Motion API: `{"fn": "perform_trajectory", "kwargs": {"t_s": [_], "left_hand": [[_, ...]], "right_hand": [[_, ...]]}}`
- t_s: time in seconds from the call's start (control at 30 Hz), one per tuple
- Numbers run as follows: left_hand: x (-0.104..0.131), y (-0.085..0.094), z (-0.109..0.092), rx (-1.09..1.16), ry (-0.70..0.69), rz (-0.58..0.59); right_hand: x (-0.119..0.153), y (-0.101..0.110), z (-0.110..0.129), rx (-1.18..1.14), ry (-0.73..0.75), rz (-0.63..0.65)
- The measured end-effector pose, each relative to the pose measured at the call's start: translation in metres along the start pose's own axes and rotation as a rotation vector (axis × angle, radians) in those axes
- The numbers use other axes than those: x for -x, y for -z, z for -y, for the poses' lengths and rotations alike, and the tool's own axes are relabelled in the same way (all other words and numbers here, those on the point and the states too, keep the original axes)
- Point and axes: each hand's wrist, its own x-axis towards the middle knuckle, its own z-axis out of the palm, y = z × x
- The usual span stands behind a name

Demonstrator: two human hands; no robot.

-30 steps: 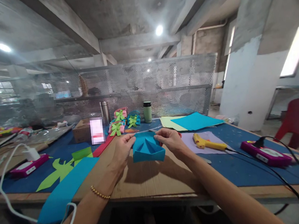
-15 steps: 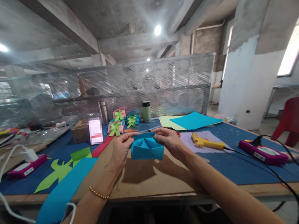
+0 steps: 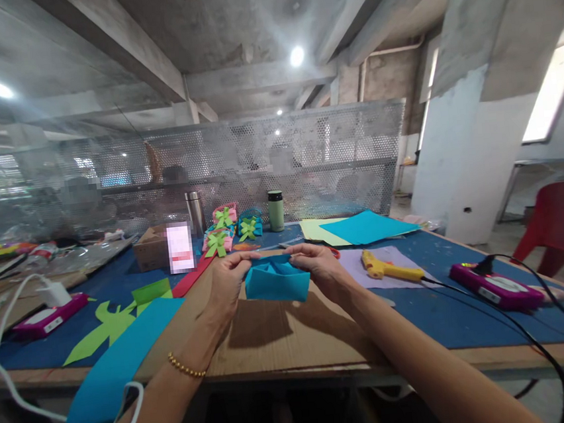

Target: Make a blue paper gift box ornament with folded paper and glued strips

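A folded blue paper box [image 3: 278,286] is held up above a brown cardboard sheet [image 3: 295,343], its shadow falling on the cardboard. My left hand [image 3: 231,279] pinches the box's upper left corner between thumb and fingers. At the upper right corner, my right hand [image 3: 317,264] grips it in the same way. The front wall of the box faces me, and folds show inside its top. Red scissor handles [image 3: 335,253] are partly hidden behind my right hand.
A yellow glue gun [image 3: 392,272] rests on lilac paper at the right. Blue [image 3: 127,359] and green paper pieces [image 3: 97,334] lie at the left. Behind stand a green cup [image 3: 276,212], a steel flask [image 3: 195,212] and small bow-topped baskets [image 3: 218,241].
The blue box has tipped slightly, so less of its inside shows and its front wall looks taller. Both hands keep their hold and have barely moved.
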Motion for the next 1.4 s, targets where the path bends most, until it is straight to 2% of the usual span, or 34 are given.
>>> {"fn": "perform_trajectory", "kwargs": {"t_s": [0.17, 0.43, 0.6, 0.7, 0.87, 1.03, 1.2, 1.4], "left_hand": [[0.000, 0.000, -0.001, -0.005, 0.006, -0.015], [0.001, -0.001, 0.002, -0.087, -0.016, 0.027], [-0.002, 0.002, 0.010, -0.070, -0.069, 0.108], [-0.004, 0.004, 0.013, -0.130, -0.094, 0.117], [-0.003, 0.004, 0.014, -0.172, -0.096, 0.143], [0.001, 0.002, 0.002, -0.245, -0.059, 0.205], [0.009, -0.002, -0.019, -0.414, -0.098, 0.268], [0.008, -0.003, -0.013, -0.418, 0.000, 0.278]], "right_hand": [[0.001, -0.002, 0.001, -0.025, -0.025, 0.013], [0.004, -0.005, 0.006, 0.014, 0.004, -0.013], [0.007, -0.009, 0.009, 0.132, 0.059, -0.001], [0.006, -0.009, 0.006, 0.134, 0.067, -0.007], [0.004, -0.004, 0.002, 0.173, 0.033, 0.061], [0.002, 0.001, 0.000, 0.254, 0.049, 0.118], [0.000, 0.003, -0.001, 0.339, 0.089, 0.142], [0.001, 0.004, 0.000, 0.437, 0.117, 0.161]]}}
